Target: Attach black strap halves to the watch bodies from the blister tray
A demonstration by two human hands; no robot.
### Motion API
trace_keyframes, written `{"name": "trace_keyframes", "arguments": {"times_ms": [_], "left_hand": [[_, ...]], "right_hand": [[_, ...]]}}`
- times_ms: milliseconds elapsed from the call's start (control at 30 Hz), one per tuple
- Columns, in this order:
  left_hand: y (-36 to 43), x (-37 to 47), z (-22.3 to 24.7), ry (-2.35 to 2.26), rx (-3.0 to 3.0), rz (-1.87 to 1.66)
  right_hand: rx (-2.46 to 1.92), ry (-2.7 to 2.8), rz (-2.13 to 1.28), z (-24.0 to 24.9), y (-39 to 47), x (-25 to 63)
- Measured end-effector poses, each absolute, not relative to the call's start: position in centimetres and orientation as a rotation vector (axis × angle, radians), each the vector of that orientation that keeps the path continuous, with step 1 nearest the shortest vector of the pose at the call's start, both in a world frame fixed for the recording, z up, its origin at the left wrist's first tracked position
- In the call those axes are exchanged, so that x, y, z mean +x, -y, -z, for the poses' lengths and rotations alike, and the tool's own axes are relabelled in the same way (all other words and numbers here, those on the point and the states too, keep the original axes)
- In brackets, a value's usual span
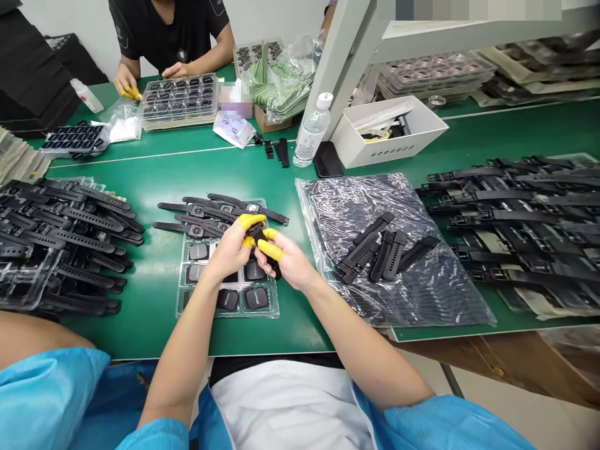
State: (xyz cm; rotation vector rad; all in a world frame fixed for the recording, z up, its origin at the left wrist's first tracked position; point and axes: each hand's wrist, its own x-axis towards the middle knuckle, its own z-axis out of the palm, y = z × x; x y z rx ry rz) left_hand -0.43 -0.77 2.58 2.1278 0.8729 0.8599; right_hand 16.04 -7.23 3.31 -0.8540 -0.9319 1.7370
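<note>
Yellow finger cots cover fingertips of my left hand and my right hand. Both hands are closed around a black smartwatch, mostly covered by the fingers, over a clear plastic tray. Square black watch bodies sit in the tray's near compartments. Across its far end lie several watches with straps attached. To the right, loose black watch straps rest on a large clear bag packed with dark straps.
Strapped watches are heaped at left and right. Behind the bag stand a water bottle, a phone and a white box beside a post. Across the green table, a person works at another tray.
</note>
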Motion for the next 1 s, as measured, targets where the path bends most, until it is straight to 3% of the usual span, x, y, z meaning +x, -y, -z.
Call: {"name": "trace_keyframes", "arguments": {"times_ms": [533,1000], "left_hand": [[0.84,-0.47,-2.4,-0.847,2.234,-0.922],[1.2,-1.05,-2.7,-0.881,2.303,-0.733]], "right_hand": [[-0.815,0.801,-1.759,-3.28,6.44,16.77],[-0.853,0.632,-1.793,-3.16,6.17,17.09]]}}
